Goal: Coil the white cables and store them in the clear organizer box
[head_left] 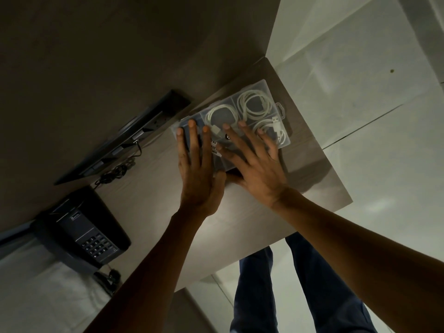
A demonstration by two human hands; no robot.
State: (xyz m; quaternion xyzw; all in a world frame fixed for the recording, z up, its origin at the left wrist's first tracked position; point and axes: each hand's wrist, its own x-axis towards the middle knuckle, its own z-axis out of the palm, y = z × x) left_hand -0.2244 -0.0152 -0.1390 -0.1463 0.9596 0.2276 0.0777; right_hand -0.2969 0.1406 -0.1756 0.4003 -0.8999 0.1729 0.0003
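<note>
The clear organizer box (260,88) lies on the wooden table (153,188) near its far right corner, with its lid down. Three coiled white cables show through the lid: one (219,115) in the middle compartment, one (254,104) in the far compartment, one (275,132) at the right with a USB plug. My left hand (198,169) rests flat on the box's left part, fingers spread. Flat on the lid's middle and right part lies my right hand (252,162), fingers apart. Neither hand grips anything. My hands hide the near compartments.
A black desk phone (86,233) sits at the table's left front. A dark power strip panel (125,138) with a tangled black cord (115,173) lies behind it. The table's right edge drops to a pale tiled floor (372,116); my legs (295,292) stand below.
</note>
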